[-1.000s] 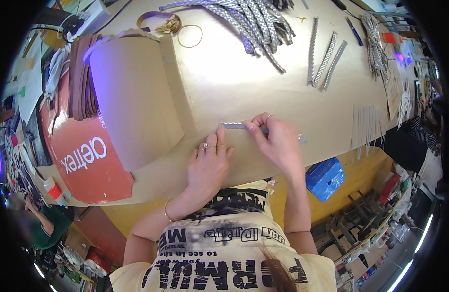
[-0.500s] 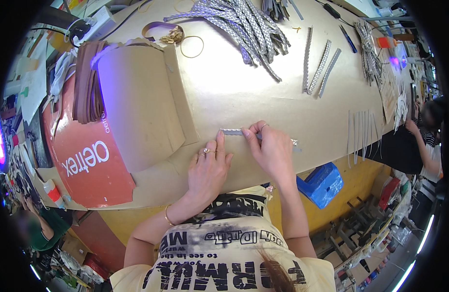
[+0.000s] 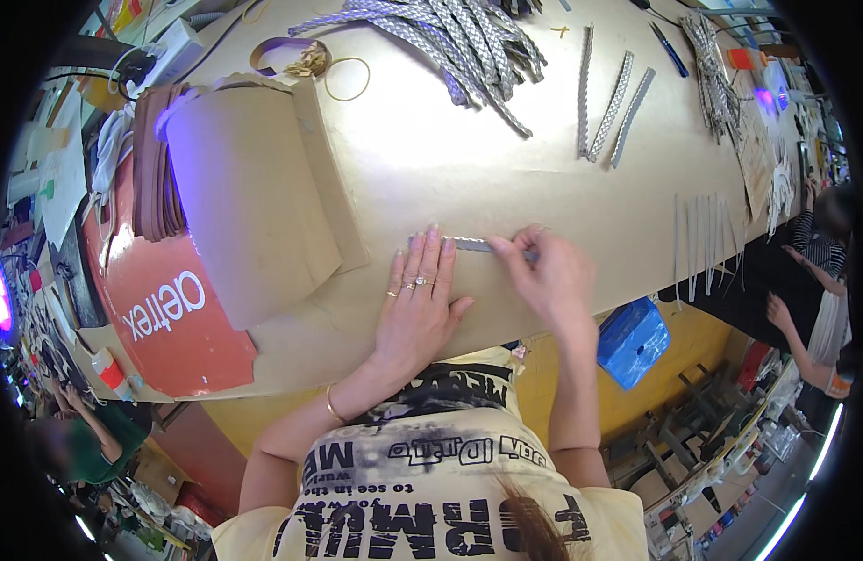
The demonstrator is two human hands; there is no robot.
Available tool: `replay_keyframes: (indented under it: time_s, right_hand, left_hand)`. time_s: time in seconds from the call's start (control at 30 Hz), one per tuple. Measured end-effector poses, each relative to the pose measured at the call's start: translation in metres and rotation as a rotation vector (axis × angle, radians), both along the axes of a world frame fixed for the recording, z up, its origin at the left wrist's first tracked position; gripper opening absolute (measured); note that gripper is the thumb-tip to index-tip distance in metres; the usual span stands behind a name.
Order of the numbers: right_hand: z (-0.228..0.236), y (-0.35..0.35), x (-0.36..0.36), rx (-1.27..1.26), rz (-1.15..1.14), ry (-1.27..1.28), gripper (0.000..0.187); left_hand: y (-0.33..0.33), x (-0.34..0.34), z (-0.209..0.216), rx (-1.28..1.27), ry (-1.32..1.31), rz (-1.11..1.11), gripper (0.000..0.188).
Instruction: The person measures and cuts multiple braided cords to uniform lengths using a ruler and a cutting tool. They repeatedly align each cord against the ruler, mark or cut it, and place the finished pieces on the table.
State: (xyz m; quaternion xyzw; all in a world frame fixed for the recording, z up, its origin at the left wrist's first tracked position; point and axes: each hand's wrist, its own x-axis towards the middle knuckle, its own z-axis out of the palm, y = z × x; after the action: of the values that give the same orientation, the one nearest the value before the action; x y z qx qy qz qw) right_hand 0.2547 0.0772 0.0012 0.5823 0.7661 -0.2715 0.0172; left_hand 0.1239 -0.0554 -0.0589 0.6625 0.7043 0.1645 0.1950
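A narrow silver-grey braided strip (image 3: 470, 245) lies across the table between my hands. My left hand (image 3: 418, 304) is flat, its outstretched fingertips pressing the strip's left part against the tabletop. The thumb and fingers of my right hand (image 3: 555, 276) are closed on the strip's right part and hide that end. Beyond my hands, three short strips of the same sort lie side by side, the middle one a patterned silver strip (image 3: 611, 107). A large bundle of silver braided strips (image 3: 450, 42) is heaped at the far middle.
A curved brown cardboard sheet (image 3: 254, 196) and a red cardboard piece (image 3: 184, 318) cover the table's left side, beside stacked brown strips (image 3: 157, 168). Thin grey strips (image 3: 707, 238) hang over the right edge. A blue stool (image 3: 634, 343) stands below. Other people are at both sides.
My left hand has flattened, with its fingers laid further along the strip. My right hand has shifted right, still pinching the strip.
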Motion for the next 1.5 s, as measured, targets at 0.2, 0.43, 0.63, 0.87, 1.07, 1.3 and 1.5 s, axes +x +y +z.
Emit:
replay_keyframes:
  time_s: [0.2,0.43,0.63,0.87,1.07,1.3,1.5]
  right_hand:
    - [0.002,0.007,0.025,-0.115,-0.038,0.124,0.030]
    - [-0.003,0.003,0.024,-0.041,-0.031,0.131,0.029]
    - [-0.011,0.000,0.026,-0.009,-0.031,0.136,0.028]
    - [-0.012,-0.008,0.027,0.163,-0.010,0.099,0.030]
    - [0.003,0.000,0.060,-0.169,-0.249,0.220,0.030]
    - [0.000,-0.003,0.069,-0.185,-0.280,0.332,0.026]
    - [-0.004,-0.005,0.068,-0.117,-0.262,0.324,0.024]
  left_hand:
    - [0.002,0.000,0.006,-0.041,0.044,-0.001,0.082]
    - [0.006,0.000,0.013,-0.090,0.074,-0.018,0.080]
    - [0.013,0.012,0.021,-0.150,0.166,-0.024,0.075]
    - [0.020,0.030,0.025,-0.170,0.313,0.010,0.075]
    - [0.021,0.030,0.026,-0.177,0.343,0.003,0.076]
    - [0.022,0.030,0.030,-0.170,0.343,-0.002,0.074]
    - [0.023,0.030,0.030,-0.179,0.394,-0.011,0.076]
